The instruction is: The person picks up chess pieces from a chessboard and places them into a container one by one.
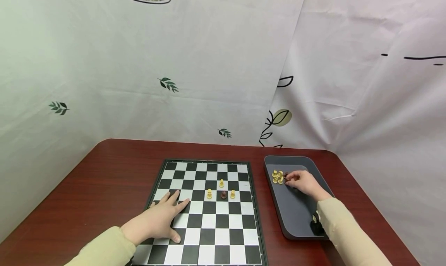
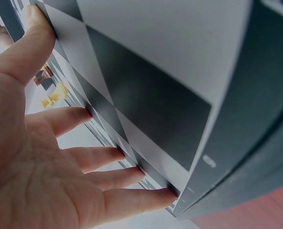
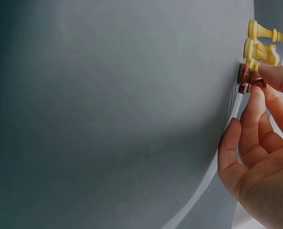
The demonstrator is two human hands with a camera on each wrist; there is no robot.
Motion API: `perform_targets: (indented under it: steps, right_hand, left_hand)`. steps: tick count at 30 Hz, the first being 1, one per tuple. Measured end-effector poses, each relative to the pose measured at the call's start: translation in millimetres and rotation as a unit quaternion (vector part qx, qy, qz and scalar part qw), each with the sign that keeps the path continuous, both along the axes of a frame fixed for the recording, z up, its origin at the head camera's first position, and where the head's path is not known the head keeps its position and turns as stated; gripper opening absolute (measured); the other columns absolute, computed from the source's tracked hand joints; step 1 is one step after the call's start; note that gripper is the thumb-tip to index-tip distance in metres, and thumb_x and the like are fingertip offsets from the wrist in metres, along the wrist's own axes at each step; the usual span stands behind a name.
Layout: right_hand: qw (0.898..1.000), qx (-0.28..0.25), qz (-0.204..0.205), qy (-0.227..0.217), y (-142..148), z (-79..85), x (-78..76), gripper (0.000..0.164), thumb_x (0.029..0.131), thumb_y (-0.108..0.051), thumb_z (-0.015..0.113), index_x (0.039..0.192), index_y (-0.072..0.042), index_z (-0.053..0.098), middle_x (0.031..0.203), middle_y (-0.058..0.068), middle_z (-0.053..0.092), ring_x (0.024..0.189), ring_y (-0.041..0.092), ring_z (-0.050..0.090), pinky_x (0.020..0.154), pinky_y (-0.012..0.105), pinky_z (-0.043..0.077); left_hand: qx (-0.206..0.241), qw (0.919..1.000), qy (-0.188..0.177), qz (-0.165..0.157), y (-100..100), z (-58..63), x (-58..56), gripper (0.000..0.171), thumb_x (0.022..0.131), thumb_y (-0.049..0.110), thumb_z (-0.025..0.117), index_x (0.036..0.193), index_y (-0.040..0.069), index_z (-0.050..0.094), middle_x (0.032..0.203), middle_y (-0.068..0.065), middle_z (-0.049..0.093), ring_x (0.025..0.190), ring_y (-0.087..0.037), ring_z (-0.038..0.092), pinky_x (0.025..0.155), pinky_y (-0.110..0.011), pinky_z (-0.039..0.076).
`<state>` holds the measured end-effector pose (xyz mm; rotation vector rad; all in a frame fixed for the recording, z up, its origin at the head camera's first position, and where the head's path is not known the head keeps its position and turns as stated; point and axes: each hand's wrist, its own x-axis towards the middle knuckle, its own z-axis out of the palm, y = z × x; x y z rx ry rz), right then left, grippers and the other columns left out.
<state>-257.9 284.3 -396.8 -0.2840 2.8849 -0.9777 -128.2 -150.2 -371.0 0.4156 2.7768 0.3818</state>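
A black-and-white chessboard (image 1: 208,221) lies on the table, with my left hand (image 1: 156,221) resting on its left side, fingers spread and fingertips touching the squares. Three pale yellow pawns (image 1: 209,194) and one brown chess piece (image 1: 223,194) stand towards the board's far right. Inside the grey tray (image 1: 296,215), my right hand (image 1: 302,182) pinches a brown chess piece (image 3: 257,78) between thumb and fingers. Its kind is hidden by the fingertips. Right beside it stand several pale yellow pieces (image 1: 277,177), among them a knight (image 3: 261,51), and another brown piece (image 3: 244,75).
The reddish-brown table (image 1: 69,192) carries the board, with the tray to its right. A black object (image 1: 316,225) shows by the right wrist over the tray's near end. Behind the table hangs a white patterned cloth (image 1: 209,64).
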Motion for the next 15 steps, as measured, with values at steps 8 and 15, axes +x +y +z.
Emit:
perform_targets:
  steps: [8, 15]
  right_hand:
    - [1.000, -0.001, 0.000, -0.010, 1.8, 3.9, 1.5, 0.017, 0.084, -0.007, 0.064, 0.096, 0.004, 0.068, 0.078, 0.006, 0.064, 0.066, 0.013, 0.054, 0.058, 0.028, 0.043]
    - [1.000, 0.001, 0.005, -0.006, 4.3, 10.4, 4.5, 0.020, 0.086, -0.008, 0.064, 0.101, 0.004, 0.068, 0.077, 0.006, 0.064, 0.066, 0.016, 0.053, 0.059, 0.030, 0.042]
  left_hand:
    - [-0.003, 1.0000, 0.000, 0.000, 0.9, 1.3, 0.6, 0.105, 0.052, 0.045, 0.085, 0.141, 0.008, 0.045, 0.148, -0.031, 0.029, 0.133, -0.056, 0.025, 0.091, -0.076, 0.028]
    - [-0.009, 1.0000, -0.001, 0.002, 1.4, 1.3, -0.6, 0.105, 0.051, 0.046, 0.085, 0.141, 0.009, 0.045, 0.148, -0.030, 0.029, 0.134, -0.056, 0.024, 0.092, -0.075, 0.028]
